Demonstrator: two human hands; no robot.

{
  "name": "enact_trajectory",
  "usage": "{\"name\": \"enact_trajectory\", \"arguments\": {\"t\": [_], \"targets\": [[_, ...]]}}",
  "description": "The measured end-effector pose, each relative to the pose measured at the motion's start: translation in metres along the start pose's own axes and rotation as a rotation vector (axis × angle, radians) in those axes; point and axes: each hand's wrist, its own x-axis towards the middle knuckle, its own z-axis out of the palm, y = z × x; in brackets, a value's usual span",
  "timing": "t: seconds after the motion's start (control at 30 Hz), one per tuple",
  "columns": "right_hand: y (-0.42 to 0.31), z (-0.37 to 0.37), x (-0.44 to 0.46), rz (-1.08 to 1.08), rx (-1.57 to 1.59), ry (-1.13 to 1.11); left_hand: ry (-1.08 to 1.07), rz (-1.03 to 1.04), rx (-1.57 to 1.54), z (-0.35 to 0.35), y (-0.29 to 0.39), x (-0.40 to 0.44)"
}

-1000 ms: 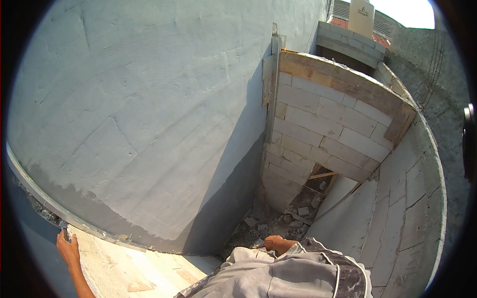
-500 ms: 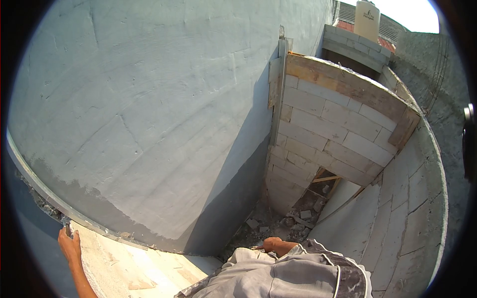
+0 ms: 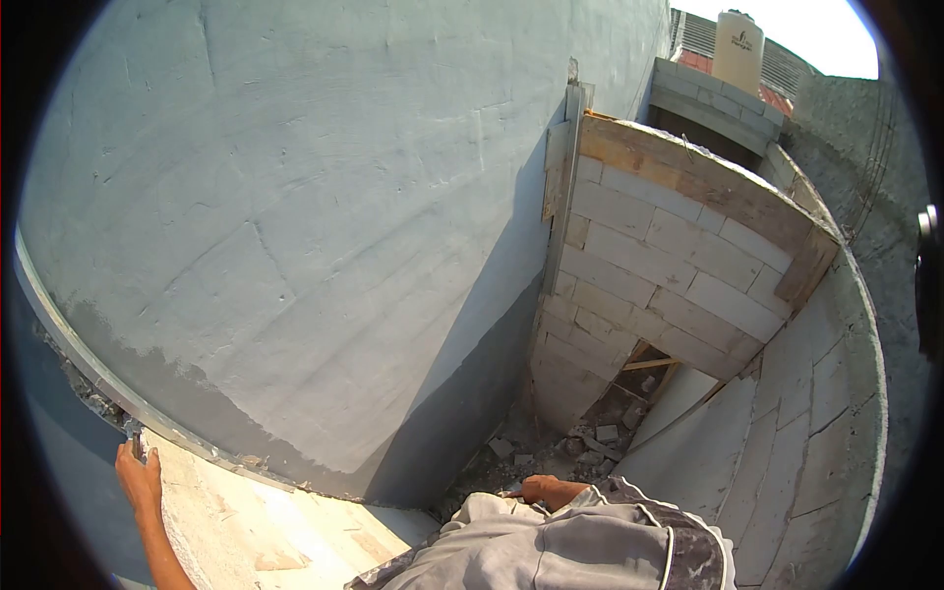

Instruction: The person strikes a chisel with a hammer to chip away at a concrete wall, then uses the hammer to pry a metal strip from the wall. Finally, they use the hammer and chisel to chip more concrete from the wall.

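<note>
Left hand (image 3: 144, 478) clamps a small dark object (image 3: 139, 449) beside rough, straight-edged blockwork (image 3: 231, 516); right hand (image 3: 541, 489), near open rubbly ground (image 3: 521, 447), cannot tell.

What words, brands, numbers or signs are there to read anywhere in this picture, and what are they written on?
"Penguin" (as best it reads, small and slightly blurred): on the pale tank at the upper right.
Smaller line just above it, on the same tank: too small to read.
No readable text shows on the plastered wall or the grey clothing.
</note>
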Motion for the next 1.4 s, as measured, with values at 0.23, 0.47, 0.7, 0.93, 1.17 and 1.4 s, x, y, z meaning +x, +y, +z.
{"name": "enact_trajectory", "arguments": {"t": [0.23, 0.47, 0.7, 0.93, 1.17, 1.4], "targets": [[0.001, 0.0, 0.002, 0.001, 0.039, 0.049, -0.025, -0.038, 0.014, -0.002, 0.008, 0.0], [0.004, -0.024, -0.017, 0.052, -0.023, 0.025, 0.037, 0.011, 0.001, 0.01, -0.013, 0.001], [0.018, -0.004, -0.011, 0.032, 0.054, 0.01, -0.003, -0.011, -0.006, 0.006, -0.004, 0.001], [-0.001, -0.019, -0.004, 0.004, 0.027, -0.034, -0.02, -0.007, 0.022, 0.004, -0.004, 0.001], [-0.012, -0.015, 0.012, -0.078, 0.029, 0.025, -0.025, -0.014, 0.035, 0.007, -0.012, 0.003], [-0.01, 0.0, 0.008, -0.057, -0.007, -0.036, -0.024, -0.013, 0.0, -0.001, 0.001, 0.001]]}}
